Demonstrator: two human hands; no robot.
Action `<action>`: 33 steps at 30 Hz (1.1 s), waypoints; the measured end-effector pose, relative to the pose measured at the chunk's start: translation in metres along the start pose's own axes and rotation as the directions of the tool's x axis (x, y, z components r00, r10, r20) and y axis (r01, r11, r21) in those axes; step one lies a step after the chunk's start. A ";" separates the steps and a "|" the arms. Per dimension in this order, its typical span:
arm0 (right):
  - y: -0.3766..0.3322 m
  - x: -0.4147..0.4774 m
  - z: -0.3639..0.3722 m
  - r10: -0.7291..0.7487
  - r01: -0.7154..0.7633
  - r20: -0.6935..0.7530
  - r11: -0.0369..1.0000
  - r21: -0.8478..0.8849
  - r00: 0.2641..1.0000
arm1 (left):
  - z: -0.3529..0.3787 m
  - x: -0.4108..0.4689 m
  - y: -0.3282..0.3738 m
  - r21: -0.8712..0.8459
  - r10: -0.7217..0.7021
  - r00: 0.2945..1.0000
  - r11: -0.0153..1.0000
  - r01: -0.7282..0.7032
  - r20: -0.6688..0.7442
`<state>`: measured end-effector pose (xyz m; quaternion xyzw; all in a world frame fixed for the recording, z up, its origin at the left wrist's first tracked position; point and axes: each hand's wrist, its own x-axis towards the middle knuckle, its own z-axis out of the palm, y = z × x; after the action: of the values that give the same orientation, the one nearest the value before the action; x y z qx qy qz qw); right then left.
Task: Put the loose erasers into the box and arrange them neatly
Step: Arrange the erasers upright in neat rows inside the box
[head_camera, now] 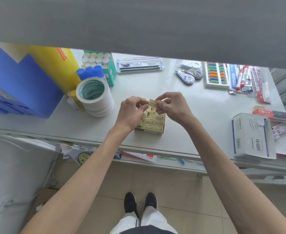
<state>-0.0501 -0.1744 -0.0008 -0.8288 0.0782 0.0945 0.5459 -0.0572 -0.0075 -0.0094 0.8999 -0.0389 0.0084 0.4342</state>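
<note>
Pinching erasers (152,102) above the box (157,131), apparently: left hand (130,110), right hand (172,107).

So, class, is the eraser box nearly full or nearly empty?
Nearly full: rows of pale erasers fill the box to its rim; the left hand and right hand hide the far end.

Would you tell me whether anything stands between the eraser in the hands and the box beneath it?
Nothing visible does. The pale yellow rectangular eraser, pinched between the left hand and right hand, hangs over the open cardboard box of packed erasers; only the hands themselves cover its far rows.
</note>
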 end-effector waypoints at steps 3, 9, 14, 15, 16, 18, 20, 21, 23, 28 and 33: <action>0.001 -0.003 -0.005 -0.015 0.015 0.017 1.000 0.001 1.000 | 0.001 -0.001 0.003 -0.003 -0.007 1.000 1.000 0.007 0.009; 0.006 0.002 -0.012 -0.055 0.048 -0.044 0.988 -0.146 0.998 | 0.009 0.001 0.003 0.077 -0.021 0.993 0.997 0.012 0.114; 0.012 0.008 -0.014 -0.058 0.036 -0.060 0.950 -0.310 0.996 | 0.018 0.001 0.004 0.223 -0.047 0.990 0.975 0.016 0.135; 0.013 0.008 -0.014 -0.058 0.034 -0.063 0.941 -0.336 0.996 | 0.019 0.001 0.005 0.262 -0.037 0.990 0.965 -0.001 0.139; 0.014 0.009 -0.015 -0.057 0.029 -0.068 0.936 -0.350 0.996 | 0.019 0.001 0.007 0.306 -0.030 0.989 0.952 -0.016 0.147; 0.017 0.009 -0.014 -0.056 0.024 -0.082 0.937 -0.349 0.995 | 0.020 0.001 0.010 0.375 -0.033 0.985 0.926 -0.034 0.169; 0.018 0.009 -0.012 -0.065 0.026 -0.102 0.937 -0.347 0.993 | 0.021 0.003 0.013 0.412 -0.038 0.982 0.910 -0.043 0.187; 0.019 0.009 -0.011 -0.066 0.023 -0.112 0.938 -0.345 0.992 | 0.022 0.003 0.015 0.427 -0.039 0.980 0.903 -0.050 0.196; 0.020 0.008 -0.009 -0.055 0.011 -0.119 0.940 -0.341 0.991 | 0.023 0.004 0.016 0.447 -0.038 0.976 0.892 -0.063 0.212; 0.017 0.007 -0.009 -0.038 -0.008 -0.135 0.945 -0.327 0.990 | 0.025 0.003 0.019 0.443 -0.036 0.970 0.893 -0.077 0.241; 0.016 0.006 -0.007 -0.008 -0.037 -0.186 0.970 -0.240 0.983 | 0.012 0.007 0.018 0.408 -0.070 0.980 0.913 -0.014 0.188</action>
<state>-0.0471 -0.1874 -0.0136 -0.8938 0.1226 0.0295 0.4304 -0.0520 -0.0287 -0.0026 0.9674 -0.0665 -0.0799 0.2310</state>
